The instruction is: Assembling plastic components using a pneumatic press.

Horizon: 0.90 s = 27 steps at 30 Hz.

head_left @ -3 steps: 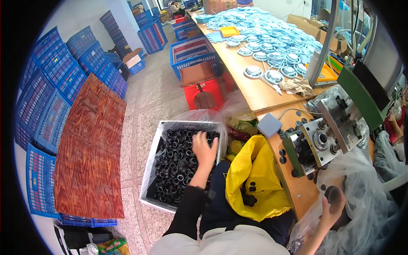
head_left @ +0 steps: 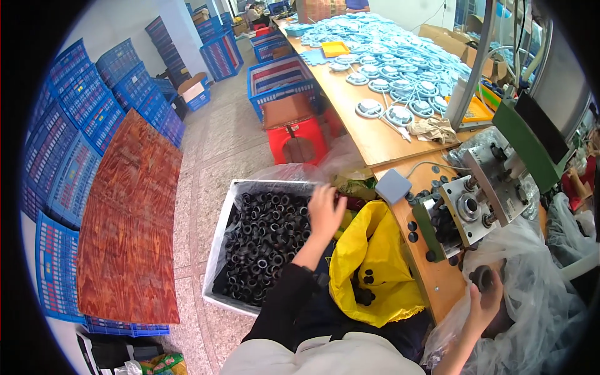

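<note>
My left hand (head_left: pixel 326 212) is over the right rim of a white box (head_left: pixel 217 250), with its thumb apart from the fingers. I see nothing in it, though its palm side is hidden. Many small black rings (head_left: pixel 265 237) fill the box. At the lower right, my right hand (head_left: pixel 484 306) grips a black ring-shaped part (head_left: pixel 481 277), tilted so its hollow shows. That hand is beside a clear plastic bag (head_left: pixel 531 294). Between my hands, a yellow sack (head_left: pixel 400 281) lies open on my lap with several black pieces inside.
A green-and-metal press (head_left: pixel 472 203) stands on the wooden table (head_left: pixel 350 119) at right, with loose black discs and a grey box (head_left: pixel 393 185) nearby. Pale blue coiled cables (head_left: pixel 400 81) cover the table's far part. A red stool (head_left: pixel 295 142), blue crates (head_left: pixel 81 106) and a brown board (head_left: pixel 128 231) stand around.
My left hand has moved right, from above the black rings to the box's right rim. In my right hand the black ring-shaped part has risen slightly and tipped, showing its opening more.
</note>
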Each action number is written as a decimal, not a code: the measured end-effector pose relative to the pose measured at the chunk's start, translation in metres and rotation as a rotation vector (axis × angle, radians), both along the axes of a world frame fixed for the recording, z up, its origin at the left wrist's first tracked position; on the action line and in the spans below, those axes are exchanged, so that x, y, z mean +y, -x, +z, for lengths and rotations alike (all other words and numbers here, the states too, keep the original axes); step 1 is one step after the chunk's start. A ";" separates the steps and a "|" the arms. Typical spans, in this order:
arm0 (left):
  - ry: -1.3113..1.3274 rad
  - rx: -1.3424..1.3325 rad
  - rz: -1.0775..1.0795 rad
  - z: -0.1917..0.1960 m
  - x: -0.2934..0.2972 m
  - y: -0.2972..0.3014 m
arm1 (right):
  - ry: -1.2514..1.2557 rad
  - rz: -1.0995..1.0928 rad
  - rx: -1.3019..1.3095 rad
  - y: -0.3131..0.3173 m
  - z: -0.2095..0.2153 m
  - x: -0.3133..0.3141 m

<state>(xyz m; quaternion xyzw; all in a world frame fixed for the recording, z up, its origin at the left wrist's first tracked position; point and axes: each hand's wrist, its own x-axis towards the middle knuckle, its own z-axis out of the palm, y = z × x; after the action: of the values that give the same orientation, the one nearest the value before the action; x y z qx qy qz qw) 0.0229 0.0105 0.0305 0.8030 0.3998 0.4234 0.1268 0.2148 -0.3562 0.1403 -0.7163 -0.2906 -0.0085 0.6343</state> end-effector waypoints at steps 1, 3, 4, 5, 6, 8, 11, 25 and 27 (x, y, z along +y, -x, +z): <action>-0.016 0.001 -0.083 0.002 -0.006 -0.033 | -0.011 -0.002 0.012 -0.003 0.003 0.002; -0.074 0.047 -0.221 0.018 -0.018 -0.069 | -0.046 -0.006 0.082 0.001 0.019 0.013; -0.108 0.072 -0.295 0.025 -0.024 -0.087 | -0.047 -0.036 0.013 0.003 0.024 0.022; -0.121 0.115 -0.331 0.024 -0.025 -0.101 | -0.039 -0.017 -0.017 0.001 0.024 0.028; -0.128 0.155 -0.365 0.027 -0.026 -0.114 | -0.026 -0.015 -0.053 -0.004 0.022 0.032; -0.140 0.226 -0.376 0.011 -0.016 -0.127 | 0.010 -0.003 0.001 -0.006 0.025 0.052; -0.155 0.253 -0.338 0.015 -0.017 -0.146 | -0.050 0.000 -0.080 -0.020 0.027 0.080; -0.199 0.284 -0.305 0.018 -0.019 -0.160 | 0.225 -0.082 -0.062 -0.037 0.047 0.126; -0.200 0.302 -0.315 0.014 -0.017 -0.162 | 0.106 -0.038 -0.058 -0.023 0.048 0.114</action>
<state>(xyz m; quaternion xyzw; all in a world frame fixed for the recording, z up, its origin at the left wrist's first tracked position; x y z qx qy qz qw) 0.1850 -0.0069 0.0450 0.9182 0.2401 0.3109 0.0498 0.2378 -0.2418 0.1885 -0.7536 -0.2953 -0.0256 0.5867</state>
